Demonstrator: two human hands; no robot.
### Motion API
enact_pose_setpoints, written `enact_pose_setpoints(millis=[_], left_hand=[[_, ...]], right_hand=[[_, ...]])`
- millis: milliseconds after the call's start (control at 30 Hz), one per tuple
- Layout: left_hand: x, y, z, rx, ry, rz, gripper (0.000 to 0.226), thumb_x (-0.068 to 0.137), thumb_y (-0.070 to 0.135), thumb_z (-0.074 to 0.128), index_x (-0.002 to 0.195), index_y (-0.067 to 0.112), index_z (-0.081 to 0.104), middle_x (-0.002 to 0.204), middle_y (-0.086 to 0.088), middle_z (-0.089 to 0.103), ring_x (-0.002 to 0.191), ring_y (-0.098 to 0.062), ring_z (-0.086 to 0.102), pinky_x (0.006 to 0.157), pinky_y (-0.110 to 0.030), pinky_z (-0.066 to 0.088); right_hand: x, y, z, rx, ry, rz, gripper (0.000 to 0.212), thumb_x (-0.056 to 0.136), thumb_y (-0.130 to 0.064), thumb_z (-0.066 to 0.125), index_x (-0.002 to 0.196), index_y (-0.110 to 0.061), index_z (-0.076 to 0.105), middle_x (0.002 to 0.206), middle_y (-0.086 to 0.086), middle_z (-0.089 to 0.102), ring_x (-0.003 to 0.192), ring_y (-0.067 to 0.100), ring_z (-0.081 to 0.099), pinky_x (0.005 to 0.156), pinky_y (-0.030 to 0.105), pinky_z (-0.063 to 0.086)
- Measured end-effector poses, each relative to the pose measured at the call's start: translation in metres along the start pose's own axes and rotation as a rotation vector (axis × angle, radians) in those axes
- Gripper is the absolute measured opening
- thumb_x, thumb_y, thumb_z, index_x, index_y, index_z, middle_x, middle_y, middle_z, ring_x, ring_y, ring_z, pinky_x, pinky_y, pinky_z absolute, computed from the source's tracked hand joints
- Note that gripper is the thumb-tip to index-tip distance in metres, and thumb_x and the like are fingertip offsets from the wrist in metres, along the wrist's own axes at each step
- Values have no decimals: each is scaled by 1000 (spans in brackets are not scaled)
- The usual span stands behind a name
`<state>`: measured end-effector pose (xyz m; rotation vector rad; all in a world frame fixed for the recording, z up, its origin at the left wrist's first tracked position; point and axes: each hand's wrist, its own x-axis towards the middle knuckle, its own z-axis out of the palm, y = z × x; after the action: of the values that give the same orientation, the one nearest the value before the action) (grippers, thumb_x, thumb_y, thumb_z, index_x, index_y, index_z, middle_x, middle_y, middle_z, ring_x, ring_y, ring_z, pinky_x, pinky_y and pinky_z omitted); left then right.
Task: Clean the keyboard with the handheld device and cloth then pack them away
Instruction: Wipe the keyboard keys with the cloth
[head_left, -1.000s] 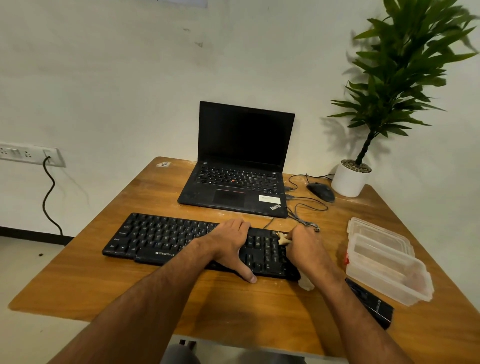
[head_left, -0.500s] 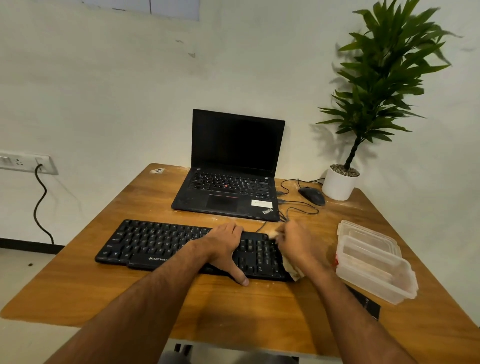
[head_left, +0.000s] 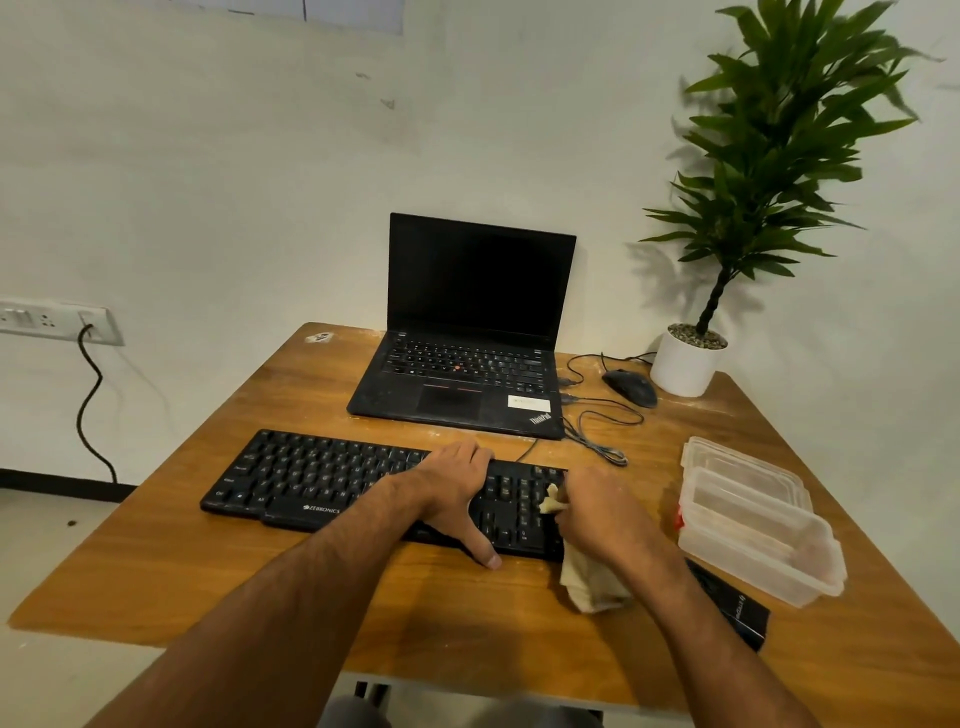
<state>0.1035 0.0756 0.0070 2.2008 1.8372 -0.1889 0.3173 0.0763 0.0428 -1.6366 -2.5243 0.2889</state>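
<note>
Head | left hand (head_left: 454, 486) flat on keyboard (head_left: 322, 480) | right hand (head_left: 602, 512) grips cloth (head_left: 589, 584)

Two bare forearms are seen, entering from the lower edge of the view. No sleeves are worn as far as the arms are shown. Nothing is worn on the wrists or the visible fingers of the left hand (head_left: 457, 493) and the right hand (head_left: 602, 512). Fine hair is seen along both forearms. A strip of grey clothing is glimpsed between the arms at the bottom edge.
</note>
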Motion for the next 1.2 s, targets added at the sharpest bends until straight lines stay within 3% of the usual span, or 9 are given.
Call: enact_pose_setpoints(millis=[167, 300, 700, 800, 867, 1033, 1200], left_hand=[[0, 1, 0, 5, -2, -5, 136, 54, 81, 84, 156, 15, 24, 151, -6, 35, 137, -24, 36, 120, -48, 35], [-1, 1, 1, 11, -1, -9, 134, 54, 81, 84, 155, 14, 26, 150, -6, 36, 135, -24, 38, 119, -47, 36], [-1, 2, 0, -19, 1, -14, 130, 55, 78, 86, 153, 16, 28, 149, -6, 37, 134, -24, 38, 119, -47, 36], [-2, 4, -2, -28, 7, -11, 128, 57, 76, 87, 153, 15, 28, 148, -5, 37, 134, -23, 37, 119, -46, 36], [-3, 4, -2, -21, 5, -14, 128, 57, 76, 87, 153, 15, 28, 148, -5, 36, 135, -23, 37, 119, -46, 35], [-3, 5, -1, -7, -8, -23, 130, 57, 76, 87, 153, 14, 27, 149, -7, 35, 136, -25, 36, 120, -45, 34], [-2, 5, -3, -16, -17, -22, 131, 57, 75, 87, 154, 13, 26, 150, -8, 35, 137, -26, 35, 121, -47, 34]], right_hand=[[21, -5, -6, 121, 133, -1, 19, 91, -11, 69, 108, -19, 73, 113, -1, 68, 104, 13, 64, 90, 33, 58], [16, -17, 16, 6, 95, -39, 27, 91, -12, 68, 118, -14, 67, 126, 7, 55, 115, 21, 54, 99, 36, 51], [1, -22, -1, -38, -17, -27, 26, 91, -13, 69, 117, -13, 64, 115, 3, 62, 106, 19, 59, 89, 30, 54], [17, -22, -8, 51, 54, 22, 18, 89, -14, 71, 106, -19, 72, 107, -2, 65, 97, 13, 61, 81, 27, 55], [23, -27, -5, 67, 115, -2, 20, 91, -13, 69, 108, -22, 74, 113, -1, 63, 98, 12, 60, 77, 24, 52], [14, -37, 18, -62, 63, -100, 31, 91, -12, 69, 122, -14, 67, 127, 7, 51, 112, 21, 56, 97, 35, 52], [7, -25, 10, -66, -10, -85, 33, 89, -11, 72, 122, -16, 69, 122, 2, 59, 110, 19, 59, 92, 32, 54]])
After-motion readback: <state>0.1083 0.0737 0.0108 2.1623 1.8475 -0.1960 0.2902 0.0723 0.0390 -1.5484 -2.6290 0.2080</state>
